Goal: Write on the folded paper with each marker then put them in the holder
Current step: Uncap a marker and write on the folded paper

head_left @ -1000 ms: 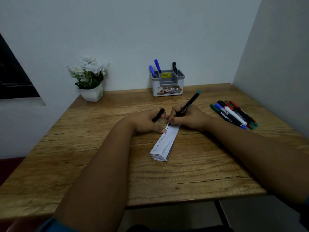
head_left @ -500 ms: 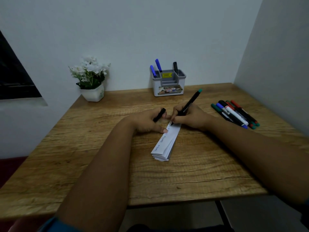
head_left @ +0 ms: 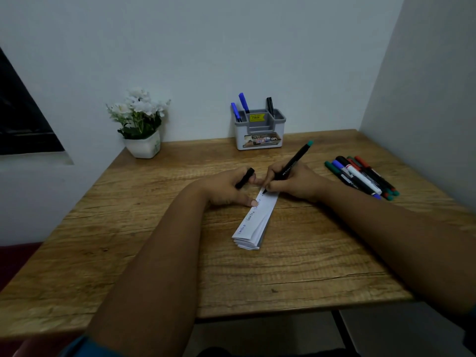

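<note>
Marker tip on folded paper.
Right hand (head_left: 296, 184) grips black marker (head_left: 291, 163), fingers curled; left hand (head_left: 226, 188) pinches cap (head_left: 244, 178), steadies folded paper (head_left: 257, 220).

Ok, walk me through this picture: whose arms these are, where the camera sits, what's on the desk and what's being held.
No machine here: these are a person's two bare arms, filmed by a wide-angle camera worn on their head, looking forward and down. The right hand grips a black marker with a teal end, its tip on the long folded white paper strip, which already carries some handwriting. The left hand holds a small black marker cap, with a fingertip resting on the strip's edge. All this sits on a wooden desk. At the back stands a grey and white plastic pen holder with two blue markers and one black one in it. A bunch of loose markers lies to the right, and a white pot of white flowers stands at the back left.
</note>
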